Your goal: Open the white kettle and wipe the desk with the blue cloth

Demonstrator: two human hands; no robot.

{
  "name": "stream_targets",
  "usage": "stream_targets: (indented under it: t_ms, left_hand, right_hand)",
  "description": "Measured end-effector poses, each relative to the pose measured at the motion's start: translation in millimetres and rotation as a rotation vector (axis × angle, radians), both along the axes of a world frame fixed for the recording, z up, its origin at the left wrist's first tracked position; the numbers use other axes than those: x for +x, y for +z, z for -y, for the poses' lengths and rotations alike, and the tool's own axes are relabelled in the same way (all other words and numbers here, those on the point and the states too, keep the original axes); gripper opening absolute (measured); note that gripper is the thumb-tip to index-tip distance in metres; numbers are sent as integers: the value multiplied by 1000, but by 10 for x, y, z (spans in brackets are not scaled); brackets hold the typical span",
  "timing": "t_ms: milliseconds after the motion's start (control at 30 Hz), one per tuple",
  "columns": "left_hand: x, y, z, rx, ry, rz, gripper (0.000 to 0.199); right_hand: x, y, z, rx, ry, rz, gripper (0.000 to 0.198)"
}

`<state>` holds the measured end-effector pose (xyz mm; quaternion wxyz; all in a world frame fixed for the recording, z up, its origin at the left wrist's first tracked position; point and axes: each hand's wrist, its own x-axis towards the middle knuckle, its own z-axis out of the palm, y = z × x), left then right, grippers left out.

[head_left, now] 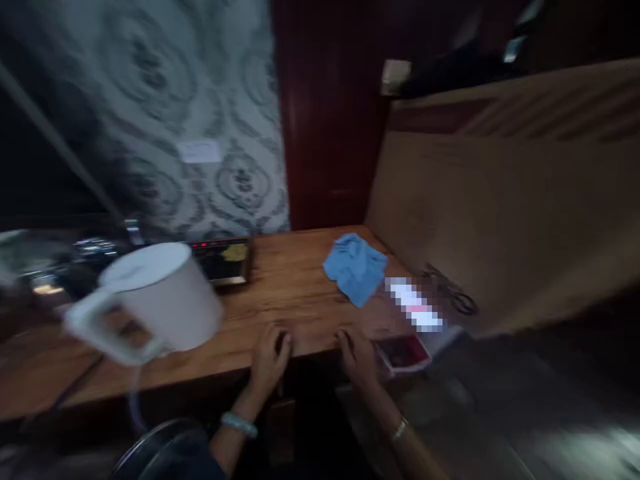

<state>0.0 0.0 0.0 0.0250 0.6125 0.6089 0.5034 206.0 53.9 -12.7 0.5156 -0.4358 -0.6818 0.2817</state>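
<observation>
Your wooden table (300,280) runs across the blurred view, with a white electric kettle (160,300) standing at its left, a dark tray (223,261) just behind that, and a crumpled blue cloth (356,267) lying toward the far right. A dark red booklet (403,353) sits at the table's near right corner, just beside your right hand (356,353). Both your hands rest on the table's near edge holding nothing, your left hand (270,357) with fingers loosely curled, well short of the cloth.
</observation>
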Motion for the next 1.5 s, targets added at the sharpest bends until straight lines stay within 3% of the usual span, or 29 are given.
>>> stream_targets:
  t_ms: [100, 167, 333, 400, 467, 567, 700, 867, 1067, 1233, 1400, 1500]
  left_hand:
    - [-109, 264, 405, 45, 97, -10, 26]
    - [-286, 511, 604, 162, 238, -11, 24]
    - [-1081, 1267, 988, 450, 678, 123, 17]
    - [-1410, 1461, 1043, 419, 707, 228, 25]
    - [-1665, 1553, 1045, 363, 620, 399, 34]
    - [-1864, 1566, 1013, 226, 431, 621, 43]
    - [-1865, 1508, 985, 17, 168, 830, 51]
    - [-1557, 1431, 962, 45, 59, 1088, 51]
    - [-891, 1316, 878, 176, -92, 1241, 42]
    - [-614, 1237, 805, 155, -105, 1238, 35]
    - [-560, 1198, 809, 143, -17, 1078, 30]
    - [-569, 1170, 846, 140, 46, 965, 27]
  right_hand:
    - [-268, -111, 68, -60, 141, -43, 34]
    - [-429, -166, 62, -149, 209, -61, 34]
    - [-796, -114, 68, -297, 281, -185, 44]
    - [-979, 0, 95, -320, 312, -216, 46]
    - [-1194, 165, 119, -324, 382, -237, 47]
    - [-1544, 481, 131, -283, 503, -261, 44]
    - [-1943, 909, 153, -187, 628, -284, 38]
    - [-2151, 1226, 337, -150, 718, -319, 35]
    - [-2000, 1366, 601, -255, 724, -387, 37]
    - [-1825, 1433, 603, -292, 700, -393, 34]
    - [-1763, 1459, 536, -511, 790, -365, 40]
    - [-1790, 1461, 530, -569, 831, -355, 43]
